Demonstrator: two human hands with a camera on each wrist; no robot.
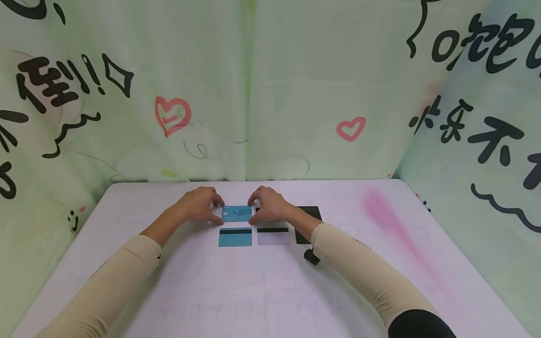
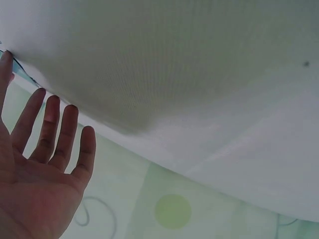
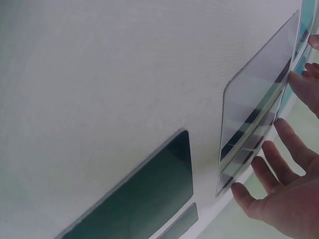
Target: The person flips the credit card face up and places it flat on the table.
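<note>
A blue card lettered VIP lies flat on the table in the head view. My left hand touches its left corners with thumb and a finger; in the left wrist view the hand's fingers look straight and spread. At the card's right corners is my right hand, thumb near the lower one and a finger near the upper one. Its fingers reach over a card with a dark stripe, mostly hidden. Below lie a blue striped card and a pale lilac striped card, also in the right wrist view.
Dark cards lie to the right, partly behind my right forearm; one dark green-black card shows large in the right wrist view. The white table meets a printed green curtain at its far edge.
</note>
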